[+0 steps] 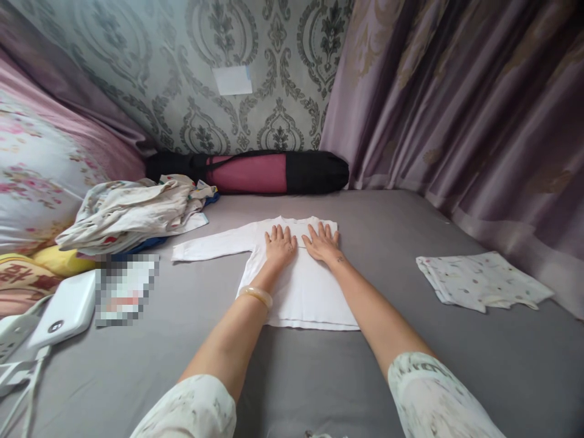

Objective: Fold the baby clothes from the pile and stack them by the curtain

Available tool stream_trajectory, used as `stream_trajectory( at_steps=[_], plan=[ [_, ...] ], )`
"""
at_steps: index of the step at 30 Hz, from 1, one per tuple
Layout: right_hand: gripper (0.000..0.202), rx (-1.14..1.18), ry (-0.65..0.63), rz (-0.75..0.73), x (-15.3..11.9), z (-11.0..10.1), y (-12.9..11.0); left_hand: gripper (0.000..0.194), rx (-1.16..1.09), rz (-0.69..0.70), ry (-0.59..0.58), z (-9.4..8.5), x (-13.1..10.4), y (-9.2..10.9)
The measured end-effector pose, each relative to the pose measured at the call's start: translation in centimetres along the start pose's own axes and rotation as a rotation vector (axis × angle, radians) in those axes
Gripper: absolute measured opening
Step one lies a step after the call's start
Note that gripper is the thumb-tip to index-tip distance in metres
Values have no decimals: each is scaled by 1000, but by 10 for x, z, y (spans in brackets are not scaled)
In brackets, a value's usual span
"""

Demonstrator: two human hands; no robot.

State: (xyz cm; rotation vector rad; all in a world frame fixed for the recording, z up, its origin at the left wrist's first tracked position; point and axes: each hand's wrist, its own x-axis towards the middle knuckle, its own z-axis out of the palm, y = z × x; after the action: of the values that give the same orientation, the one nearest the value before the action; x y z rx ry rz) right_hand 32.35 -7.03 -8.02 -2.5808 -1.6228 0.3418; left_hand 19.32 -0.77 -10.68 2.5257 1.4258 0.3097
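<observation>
A white long-sleeved shirt (305, 286) lies flat on the grey sheet (392, 243), its collar toward the wall. One sleeve stretches out to the left; the other does not show on the right side. My left hand (280, 244) rests palm down on the upper left chest of the shirt, fingers spread. Beside it, my right hand (322, 243) lies flat on the upper right chest, its fingers also apart. Neither hand holds anything.
Rumpled clothes (132, 213) are heaped at the left, near a floral pillow (45, 170). A white power bank (66, 307) with cables lies in front. A folded patterned garment (483, 280) is at the right. Along the wall lies a maroon and black bag (249, 173).
</observation>
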Motion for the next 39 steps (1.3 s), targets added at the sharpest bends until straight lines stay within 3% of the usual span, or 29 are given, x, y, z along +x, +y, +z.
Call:
stream_trajectory(
  at_steps=[4, 8, 10, 14, 25, 31, 37, 39],
  plan=[
    [65, -17, -23, 19, 3, -3, -7, 63, 13, -7, -24, 0, 2, 1],
    [57, -14, 103, -121, 3, 3, -18, 64, 12, -14, -9, 1, 2, 1],
    [56, 22, 88, -166, 5, 8, -21, 64, 10, -11, -11, 1, 2, 1],
    [57, 41, 35, -161, 8, 15, -20, 64, 22, -3, -17, 3, 2, 1],
    [59, 16, 54, -159, 8, 15, -20, 58, 11, 59, -47, -4, 2, -16],
    [58, 13, 51, -152, 8, 14, -21, 60, 18, 33, -88, -5, 2, -15],
    [59, -16, 25, -139, 9, 13, -22, 62, -77, 50, -291, -30, 12, -24],
    [59, -19, 20, -134, 9, 13, -23, 61, -131, 77, -258, -42, 13, -37]
  ],
)
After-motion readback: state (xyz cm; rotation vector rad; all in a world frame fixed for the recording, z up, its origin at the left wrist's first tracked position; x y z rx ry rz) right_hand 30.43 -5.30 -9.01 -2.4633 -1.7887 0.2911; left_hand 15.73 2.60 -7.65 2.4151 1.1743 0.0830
